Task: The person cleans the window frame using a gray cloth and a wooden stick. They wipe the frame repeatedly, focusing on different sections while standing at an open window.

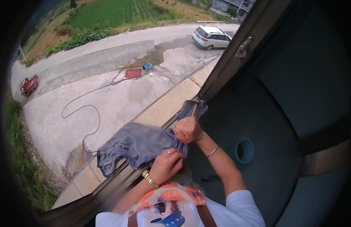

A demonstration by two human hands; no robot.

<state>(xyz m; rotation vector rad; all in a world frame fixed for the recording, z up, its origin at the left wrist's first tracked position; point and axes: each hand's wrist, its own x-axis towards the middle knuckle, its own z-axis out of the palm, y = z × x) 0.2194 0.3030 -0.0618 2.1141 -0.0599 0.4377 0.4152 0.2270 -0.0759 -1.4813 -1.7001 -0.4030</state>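
Observation:
A grey-blue cloth point(135, 144) lies across the window track and outer sill, its near end bunched by my hands. My right hand point(189, 130) is closed around a thin wooden stick point(195, 109), whose far end presses a fold of cloth point(187, 109) into the corner of the track beside the window frame. Just below it, my left hand point(166, 166) rests at the cloth's near edge with bent fingers; whether it grips the cloth cannot be told.
The metal window frame point(226, 54) with a latch point(244, 47) rises at the right. A blue bucket point(245, 151) stands on the dark floor inside. Beyond the stone ledge point(175, 99) is a drop to a concrete yard with a hose, a red mat and a white car point(212, 37).

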